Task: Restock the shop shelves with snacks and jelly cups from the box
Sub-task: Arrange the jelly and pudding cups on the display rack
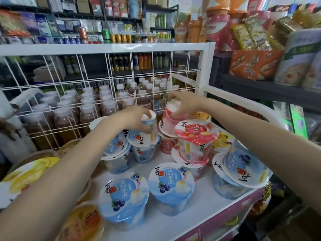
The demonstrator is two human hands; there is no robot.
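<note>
Looking down at a white shelf [156, 228] with a pink front edge, packed with jelly cups. Nearest are two blue cups [171, 186] standing upright, blueberry lids facing up, and orange and yellow cups [22, 178] at the left edge. On the right is a stack of blue cups [239, 173] with the top one flipped lid-down and tilted a bit. In the middle a pink cup [196, 136] stands upright on top of another pink one.

Further in, both bare arms reach across the shelf. The left hand [137, 117] has its fingers curled around the base of an upside-down blue cup [145, 131], lid down, sitting on another blue cup right under it, so its long axis is roughly vertical. The right hand [185, 101] grips the base of an upside-down pink cup [171, 119], tipped slightly left and resting on more pink cups near the back of the shelf.

Behind the cups is a white wire grid [107, 80] in a white frame. Through it you can see rows of capped bottles [97, 103] on the next rack. To the right, a dark shelf holds an orange snack box [251, 65] and big tubs. Far wall is more stocked shelving with cans and small boxes, too blurry to read.
</note>
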